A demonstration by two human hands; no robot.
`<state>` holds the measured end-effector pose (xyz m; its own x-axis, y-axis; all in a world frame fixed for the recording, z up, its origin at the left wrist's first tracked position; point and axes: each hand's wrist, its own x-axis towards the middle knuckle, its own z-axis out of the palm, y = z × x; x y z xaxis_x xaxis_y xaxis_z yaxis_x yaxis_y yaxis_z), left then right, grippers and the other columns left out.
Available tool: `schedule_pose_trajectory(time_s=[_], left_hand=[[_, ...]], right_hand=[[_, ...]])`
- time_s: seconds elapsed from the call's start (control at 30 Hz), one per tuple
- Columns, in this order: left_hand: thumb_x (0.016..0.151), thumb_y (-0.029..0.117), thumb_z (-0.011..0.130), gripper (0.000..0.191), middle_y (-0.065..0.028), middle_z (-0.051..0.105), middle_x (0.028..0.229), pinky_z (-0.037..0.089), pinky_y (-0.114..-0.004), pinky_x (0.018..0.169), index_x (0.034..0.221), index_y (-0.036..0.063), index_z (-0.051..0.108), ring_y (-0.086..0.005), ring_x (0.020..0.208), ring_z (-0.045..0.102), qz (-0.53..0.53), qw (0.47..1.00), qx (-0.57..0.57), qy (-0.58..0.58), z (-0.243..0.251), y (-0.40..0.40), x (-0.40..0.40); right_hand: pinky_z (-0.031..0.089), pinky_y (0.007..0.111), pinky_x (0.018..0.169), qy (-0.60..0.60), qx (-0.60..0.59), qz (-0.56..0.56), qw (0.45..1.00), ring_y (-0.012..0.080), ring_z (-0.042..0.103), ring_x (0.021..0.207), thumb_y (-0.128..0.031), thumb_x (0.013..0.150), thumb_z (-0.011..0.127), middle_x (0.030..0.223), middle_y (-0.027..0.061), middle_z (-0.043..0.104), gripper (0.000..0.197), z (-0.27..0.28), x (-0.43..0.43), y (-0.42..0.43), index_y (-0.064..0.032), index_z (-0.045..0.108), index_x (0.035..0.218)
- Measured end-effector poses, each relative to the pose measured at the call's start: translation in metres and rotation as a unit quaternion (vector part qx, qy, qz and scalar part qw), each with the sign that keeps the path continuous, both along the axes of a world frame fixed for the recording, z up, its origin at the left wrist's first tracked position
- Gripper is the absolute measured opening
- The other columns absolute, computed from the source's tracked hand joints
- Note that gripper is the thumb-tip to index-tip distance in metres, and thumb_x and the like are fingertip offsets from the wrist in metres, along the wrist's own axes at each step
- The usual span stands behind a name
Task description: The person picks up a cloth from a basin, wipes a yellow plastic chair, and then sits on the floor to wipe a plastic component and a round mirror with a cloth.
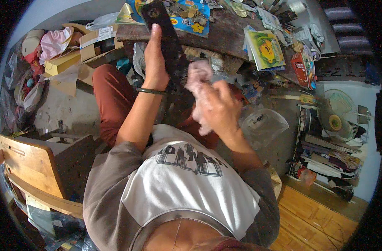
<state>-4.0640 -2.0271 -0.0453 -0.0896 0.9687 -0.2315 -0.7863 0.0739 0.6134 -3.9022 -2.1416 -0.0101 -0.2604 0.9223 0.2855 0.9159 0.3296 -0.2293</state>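
My left hand, with a dark bangle at the wrist, grips a long, flat black object with the thumb lying along its near face. The object slants up over the table's front edge; its lower end is in shadow and I cannot tell exactly what it is. In my right hand is a crumpled pale pink cloth, blurred by motion. The cloth is just right of the black object; whether they touch cannot be seen. Beyond them, coins lie on a blue printed sheet.
The worn wooden table bears a yellow-green picture book and a red plastic basket. Cardboard boxes stand at left, above a wooden-fronted drawer. At right are a clear plastic bag and a fan.
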Motion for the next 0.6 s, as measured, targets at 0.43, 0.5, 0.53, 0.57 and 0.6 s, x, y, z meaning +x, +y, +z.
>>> schedule_pose_trajectory(time_s=[0.43, 0.5, 0.53, 0.57, 0.6], left_hand=[[0.086, 0.063, 0.057, 0.052, -0.0083, 0.066, 0.081, 0.055, -0.033, 0.062, 0.096, 0.0121, 0.061, -0.0199, 0.064, 0.064, -0.001, 0.999, 0.009, -0.048, -0.005, 0.007, 0.002], [0.088, 0.063, 0.054, 0.054, -0.0088, 0.066, 0.079, 0.055, -0.033, 0.063, 0.098, 0.0102, 0.061, -0.0209, 0.067, 0.065, -0.019, 0.996, 0.033, -0.076, 0.001, 0.005, -0.012], [0.09, 0.062, 0.051, 0.057, -0.0097, 0.067, 0.079, 0.056, -0.035, 0.064, 0.102, 0.0078, 0.061, -0.0236, 0.069, 0.066, 0.021, 0.995, 0.049, -0.086, 0.009, 0.005, -0.013], [0.091, 0.061, 0.049, 0.059, -0.0123, 0.069, 0.086, 0.057, -0.037, 0.068, 0.107, 0.0059, 0.059, -0.0261, 0.073, 0.068, 0.005, 0.991, 0.075, -0.109, 0.001, 0.012, -0.021], [0.09, 0.066, 0.045, 0.064, -0.0126, 0.068, 0.084, 0.055, -0.037, 0.07, 0.103, 0.0052, 0.06, -0.0258, 0.075, 0.067, 0.004, 0.994, 0.071, -0.082, 0.005, 0.013, -0.02]], right_hand=[[0.052, 0.038, 0.069, 0.043, 0.106, 0.107, 0.988, 0.0256, 0.061, 0.078, -0.017, 0.075, 0.075, 0.095, 0.0075, 0.057, 0.03, -0.006, -0.026, 0.01, -0.015, 0.069, 0.104], [0.053, 0.039, 0.075, 0.04, 0.077, 0.123, 0.989, 0.0272, 0.059, 0.079, -0.017, 0.08, 0.07, 0.094, 0.0085, 0.058, 0.023, -0.012, -0.015, 0.0, -0.0154, 0.07, 0.102], [0.052, 0.039, 0.077, 0.058, 0.063, 0.122, 0.989, 0.0275, 0.059, 0.08, -0.014, 0.079, 0.07, 0.097, 0.0079, 0.059, 0.023, -0.018, -0.008, -0.002, -0.0156, 0.07, 0.102], [0.051, 0.04, 0.079, 0.075, 0.049, 0.119, 0.989, 0.0278, 0.059, 0.082, -0.012, 0.079, 0.069, 0.1, 0.0073, 0.061, 0.024, -0.026, 0.001, -0.004, -0.0158, 0.071, 0.103], [0.05, 0.037, 0.069, 0.194, 0.062, 0.084, 0.975, 0.03, 0.061, 0.08, -0.005, 0.071, 0.072, 0.091, 0.0114, 0.059, 0.031, -0.036, 0.013, 0.001, -0.005, 0.068, 0.102]])
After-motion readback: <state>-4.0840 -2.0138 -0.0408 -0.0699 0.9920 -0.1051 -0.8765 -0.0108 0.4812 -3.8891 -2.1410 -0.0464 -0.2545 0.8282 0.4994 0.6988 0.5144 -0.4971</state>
